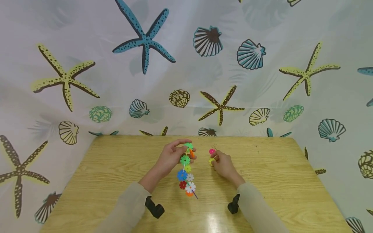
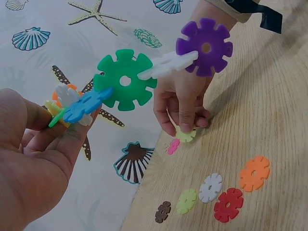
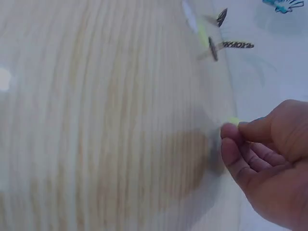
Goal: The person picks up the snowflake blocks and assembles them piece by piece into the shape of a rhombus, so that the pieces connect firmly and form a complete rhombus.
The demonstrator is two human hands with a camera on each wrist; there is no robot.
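My left hand (image 1: 172, 157) grips one end of a chain of slotted plastic snowflake discs. Purple (image 2: 204, 47), white (image 2: 168, 66), green (image 2: 125, 79) and blue (image 2: 88, 105) discs stretch out from its fingers, slotted together edge to face; those in the grasp are partly hidden. My right hand (image 1: 224, 164), to the right, pinches a yellow disc (image 2: 185, 134) between thumb and fingertips, close over the table. Just beyond that disc lies a pink disc (image 1: 212, 151). In the right wrist view only a sliver of the yellow disc (image 3: 234, 120) shows past the fingertips.
Loose brown (image 2: 163, 211), yellow-green (image 2: 186, 201), white (image 2: 211, 187), red (image 2: 228, 205) and orange (image 2: 254, 173) discs lie on the wooden table (image 1: 276, 181), below the chain in the head view. A shell-and-starfish cloth (image 1: 180, 123) hangs behind the table.
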